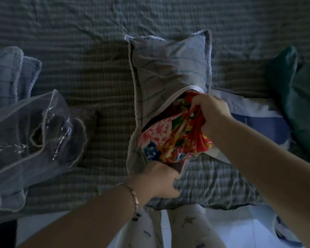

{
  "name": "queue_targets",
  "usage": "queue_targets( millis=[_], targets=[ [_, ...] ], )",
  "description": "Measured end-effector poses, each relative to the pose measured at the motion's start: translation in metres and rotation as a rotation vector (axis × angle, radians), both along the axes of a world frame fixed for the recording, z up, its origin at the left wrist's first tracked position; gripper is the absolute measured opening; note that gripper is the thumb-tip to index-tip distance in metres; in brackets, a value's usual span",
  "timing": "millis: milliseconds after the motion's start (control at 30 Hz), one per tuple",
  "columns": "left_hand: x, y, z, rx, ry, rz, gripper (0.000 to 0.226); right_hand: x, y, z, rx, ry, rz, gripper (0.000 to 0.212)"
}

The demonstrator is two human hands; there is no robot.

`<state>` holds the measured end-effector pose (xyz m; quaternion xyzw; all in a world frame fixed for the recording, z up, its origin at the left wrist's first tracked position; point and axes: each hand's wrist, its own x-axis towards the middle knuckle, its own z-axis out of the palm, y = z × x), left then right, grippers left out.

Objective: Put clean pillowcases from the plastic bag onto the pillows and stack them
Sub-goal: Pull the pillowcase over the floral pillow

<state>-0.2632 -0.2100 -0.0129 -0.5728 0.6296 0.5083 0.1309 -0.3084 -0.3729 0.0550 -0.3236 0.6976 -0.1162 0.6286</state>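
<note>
While floral pillow (170, 138) lies half inside checked pillowcase (168, 68) on bed (79, 68), bunched pillow end is gripped by right hand (211, 111); pillowcase mouth edge held by left hand (157, 179); plastic bag (25, 126) at left.

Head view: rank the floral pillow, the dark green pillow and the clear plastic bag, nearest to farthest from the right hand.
1. Floral pillow: centre, gripped by the right hand.
2. Dark green pillow: at the bed's right.
3. Clear plastic bag: far left.
</note>
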Motion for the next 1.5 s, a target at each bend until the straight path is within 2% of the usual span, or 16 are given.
queue_targets(
  millis=[100, 233, 333, 433, 533, 600, 667, 733, 800, 867, 933, 1000, 1067, 1300, 1367, 1500],
  targets=[
    [-0.027, -0.012, 0.005, 0.020, 0.217, 0.349, 0.032, -0.003, 0.003, -0.011, 0.172, -0.088, -0.084, 0.040],
    [-0.035, -0.013, 0.000, -0.095, 0.248, 0.364, 0.061, -0.012, 0.012, -0.035, 0.310, -0.211, -0.185, 0.048],
    [-0.034, -0.012, 0.003, -0.359, 0.396, 0.441, 0.026, -0.029, 0.030, -0.061, 0.359, -0.197, -0.190, 0.064],
    [-0.028, -0.009, 0.004, -0.322, 0.467, 0.319, 0.015, -0.063, 0.037, -0.093, 0.074, 0.158, 0.305, 0.050],
    [-0.004, -0.006, -0.014, -0.273, 0.072, -0.057, 0.023, -0.092, 0.020, -0.114, -0.171, 0.590, 1.021, 0.037],
    [0.023, 0.000, -0.032, -0.311, -0.159, -0.288, 0.022, -0.102, 0.012, -0.124, -0.062, 0.753, 1.166, 0.044],
    [0.049, 0.013, -0.044, -0.410, -0.276, -0.301, 0.010, -0.101, 0.016, -0.124, -0.143, 0.932, 1.319, 0.052],
    [0.066, 0.028, -0.054, -0.515, -0.248, -0.246, 0.016, -0.089, 0.030, -0.123, -0.520, 0.814, 1.384, 0.055],
    [0.074, 0.043, -0.062, -0.570, -0.215, -0.208, 0.015, -0.060, 0.052, -0.124, -0.736, 0.437, 1.385, 0.051],
    [0.074, 0.046, -0.062, -0.650, -0.161, -0.182, 0.008, -0.034, 0.068, -0.134, -0.611, 0.320, 1.570, 0.063],
    [0.076, 0.047, -0.066, -0.690, -0.155, -0.193, 0.019, -0.015, 0.076, -0.158, -0.333, 0.474, 1.781, 0.076],
    [0.078, 0.046, -0.068, -0.722, -0.137, -0.205, 0.024, -0.003, 0.080, -0.175, -0.308, 0.531, 1.865, 0.052],
    [0.079, 0.047, -0.064, -0.729, -0.117, -0.187, 0.024, 0.012, 0.094, -0.181, -0.304, 0.415, 1.868, 0.030],
    [0.091, 0.068, -0.065, -0.717, -0.170, -0.093, 0.019, 0.049, 0.127, -0.184, -0.113, -0.176, 1.913, 0.037],
    [0.097, 0.068, -0.069, -0.680, -0.204, -0.116, 0.019, 0.055, 0.133, -0.189, -0.042, -0.190, 1.719, 0.036],
    [0.093, 0.057, -0.065, -0.614, -0.224, -0.021, 0.019, 0.013, 0.116, -0.156, -0.513, -0.120, 1.417, 0.029]
  ],
)
